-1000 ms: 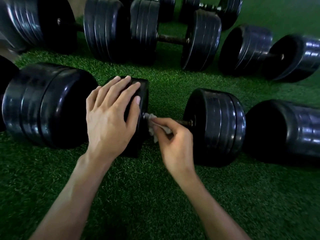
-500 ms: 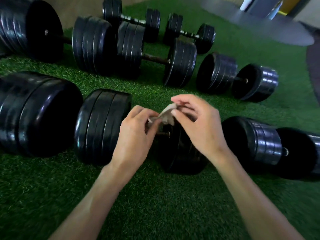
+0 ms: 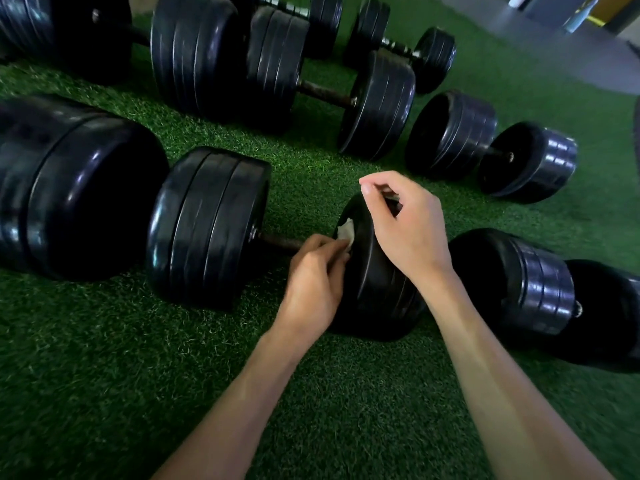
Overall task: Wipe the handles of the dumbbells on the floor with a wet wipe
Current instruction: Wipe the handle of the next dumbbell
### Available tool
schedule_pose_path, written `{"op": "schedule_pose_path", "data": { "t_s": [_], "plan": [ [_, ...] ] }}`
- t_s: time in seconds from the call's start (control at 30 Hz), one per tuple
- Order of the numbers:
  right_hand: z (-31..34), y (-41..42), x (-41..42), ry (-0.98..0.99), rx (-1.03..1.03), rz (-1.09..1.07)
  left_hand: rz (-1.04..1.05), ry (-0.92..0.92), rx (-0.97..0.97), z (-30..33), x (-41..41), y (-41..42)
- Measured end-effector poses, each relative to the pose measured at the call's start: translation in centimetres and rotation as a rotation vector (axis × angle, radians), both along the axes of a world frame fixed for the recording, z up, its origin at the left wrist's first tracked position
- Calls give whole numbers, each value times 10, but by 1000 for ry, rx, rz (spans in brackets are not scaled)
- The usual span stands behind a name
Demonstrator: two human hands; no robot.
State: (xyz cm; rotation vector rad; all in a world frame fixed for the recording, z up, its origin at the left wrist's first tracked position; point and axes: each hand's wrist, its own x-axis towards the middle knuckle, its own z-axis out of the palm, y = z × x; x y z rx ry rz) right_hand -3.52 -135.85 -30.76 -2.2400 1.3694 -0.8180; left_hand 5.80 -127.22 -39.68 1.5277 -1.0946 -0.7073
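Observation:
A black dumbbell lies on green turf, its left head (image 3: pixel 211 226) and right head (image 3: pixel 377 282) joined by a dark, rusty handle (image 3: pixel 277 241). My left hand (image 3: pixel 318 282) grips a crumpled white wet wipe (image 3: pixel 346 232) and presses it on the handle's right end, against the right head. My right hand (image 3: pixel 405 230) hovers over the top of that right head with its fingers loosely curled and nothing visible in them.
More black dumbbells lie all round: a very large one (image 3: pixel 79 195) at the left, one with a rusty bar (image 3: pixel 325 93) behind, a short one (image 3: pixel 453 133) at the back right, another (image 3: pixel 540 285) close on the right. Grey floor (image 3: pixel 554 46) begins at the top right.
Half a second ago both hands held the wipe above the dumbbell. The right hand has let go, and the left hand has carried the wipe down onto the handle.

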Motion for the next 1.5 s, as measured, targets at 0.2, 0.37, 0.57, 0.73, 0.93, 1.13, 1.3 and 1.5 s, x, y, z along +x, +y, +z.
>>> {"op": "schedule_pose_path", "data": {
  "t_s": [0.2,0.37,0.57,0.73,0.93,1.13,1.3,1.5],
  "plan": [
    [-2,1,3,35,-5,-29,32,118,65,-27,-13,31],
    [-3,3,2,38,2,-50,102,547,260,-28,-16,42],
    [-3,2,3,33,1,-66,214,1080,346,-7,-21,10],
    [-3,1,4,53,-3,-70,174,1083,353,-8,-16,20],
    [-3,1,4,26,-3,-69,23,812,197,11,-3,30],
    [-2,4,2,15,-3,-78,222,290,31,13,-7,-1],
    [-4,3,4,29,-23,-79,135,75,-1,8,-9,5],
    [-1,6,4,44,-33,-69,90,0,6,-14,-11,34]
  ]
}}
